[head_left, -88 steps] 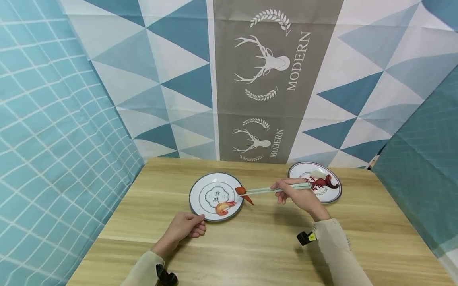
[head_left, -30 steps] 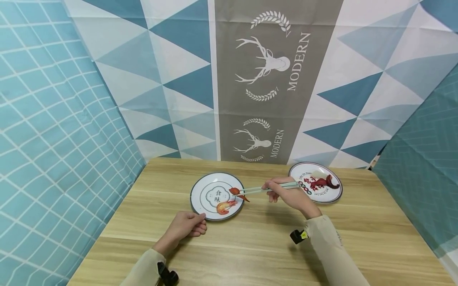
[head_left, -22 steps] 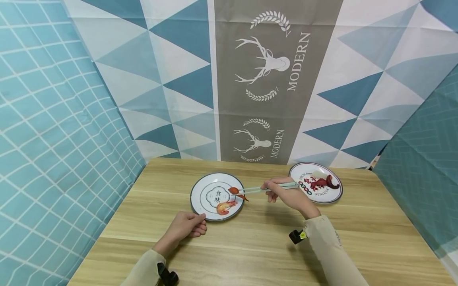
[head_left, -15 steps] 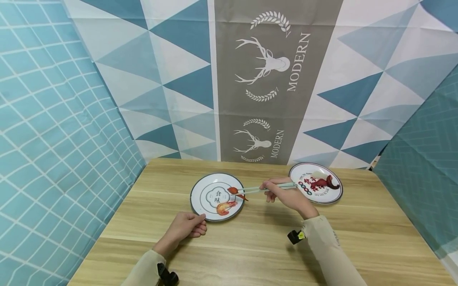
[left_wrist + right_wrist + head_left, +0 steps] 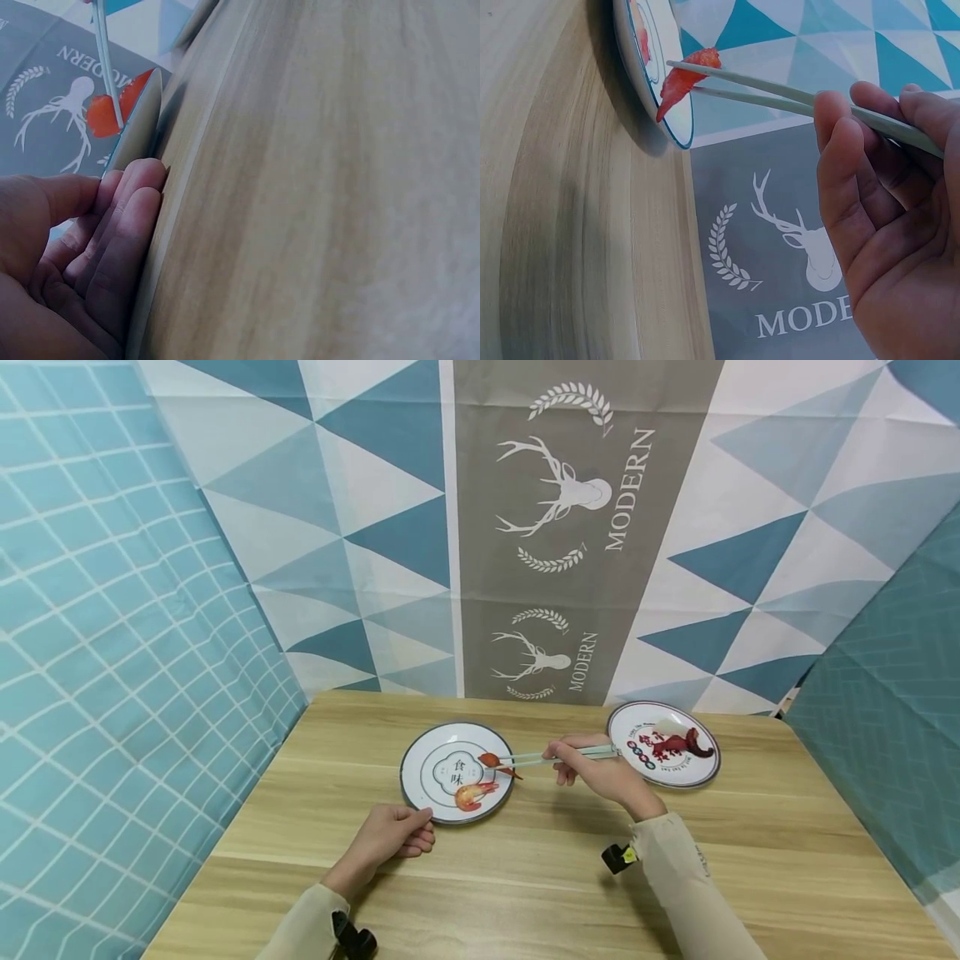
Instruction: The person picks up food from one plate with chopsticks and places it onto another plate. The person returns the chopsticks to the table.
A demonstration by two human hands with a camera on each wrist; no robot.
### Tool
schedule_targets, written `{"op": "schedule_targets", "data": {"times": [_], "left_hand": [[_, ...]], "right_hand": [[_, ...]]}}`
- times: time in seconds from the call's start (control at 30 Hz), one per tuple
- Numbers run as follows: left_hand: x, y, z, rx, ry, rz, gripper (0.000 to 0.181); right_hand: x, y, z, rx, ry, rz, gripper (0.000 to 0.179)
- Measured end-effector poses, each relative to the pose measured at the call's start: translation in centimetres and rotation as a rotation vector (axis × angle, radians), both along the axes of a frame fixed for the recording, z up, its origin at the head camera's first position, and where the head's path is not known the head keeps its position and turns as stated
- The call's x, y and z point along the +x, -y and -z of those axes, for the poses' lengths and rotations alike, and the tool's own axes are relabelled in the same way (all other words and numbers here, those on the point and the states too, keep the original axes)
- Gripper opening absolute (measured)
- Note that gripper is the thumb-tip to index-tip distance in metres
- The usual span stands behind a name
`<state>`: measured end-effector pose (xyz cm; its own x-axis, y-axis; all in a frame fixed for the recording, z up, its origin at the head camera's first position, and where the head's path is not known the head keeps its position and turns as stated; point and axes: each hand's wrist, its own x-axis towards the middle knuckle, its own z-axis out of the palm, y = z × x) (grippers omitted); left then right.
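Observation:
At the lower rim of the round white plate (image 5: 431,793), my left hand (image 5: 390,835) pinches the edge between thumb and fingers. My right hand (image 5: 596,772) holds a pair of pale green chopsticks (image 5: 536,759) whose tips are at a red-orange, claw-shaped food piece (image 5: 491,760). In the head view this piece is over the plate's right side; its pointed end reaches past the rim. The right wrist view shows the chopstick tips on either side of the red piece (image 5: 676,86). Below it on the plate lies an orange shrimp (image 5: 470,795).
A second, oval white plate (image 5: 692,774) with red lettering stands at the back right, bearing a dark red curled piece (image 5: 686,742) and a pale piece (image 5: 669,727). Both plates are on a wooden table (image 5: 525,893) with patterned cloth behind it.
Since the earliest frame, my right hand has moved left, bringing the chopsticks and the red piece further over the plate. During the last second they hardly shift. My left hand stays at the rim.

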<state>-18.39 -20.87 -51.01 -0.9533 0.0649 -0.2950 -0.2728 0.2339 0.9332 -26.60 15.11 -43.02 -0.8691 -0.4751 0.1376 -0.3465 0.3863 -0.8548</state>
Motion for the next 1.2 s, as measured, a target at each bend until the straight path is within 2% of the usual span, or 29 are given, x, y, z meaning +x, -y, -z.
{"op": "schedule_targets", "data": {"times": [0.3, 0.53, 0.7, 0.87, 1.2], "left_hand": [[0.0, -0.1, 0.0, -0.004, 0.004, -0.008, 0.039], [0.1, -0.1, -0.1, -0.012, 0.005, -0.008, 0.04], [0.0, -0.1, -0.3, -0.012, 0.013, -0.005, 0.039], [0.0, -0.1, -0.3, -0.015, 0.019, -0.007, 0.038], [-0.2, 0.0, -0.1, -0.012, 0.02, -0.007, 0.038]], "right_hand": [[-0.2, 0.5, 0.3, -0.025, 0.002, -0.008, 0.038], [-0.2, 0.7, 0.5, -0.026, 0.014, 0.016, 0.038], [-0.2, 0.8, 0.6, -0.047, -0.007, -0.006, 0.039], [-0.3, 0.9, 0.9, -0.038, -0.034, -0.022, 0.036], [-0.2, 1.2, 1.0, 0.005, -0.052, -0.003, 0.029]]}}
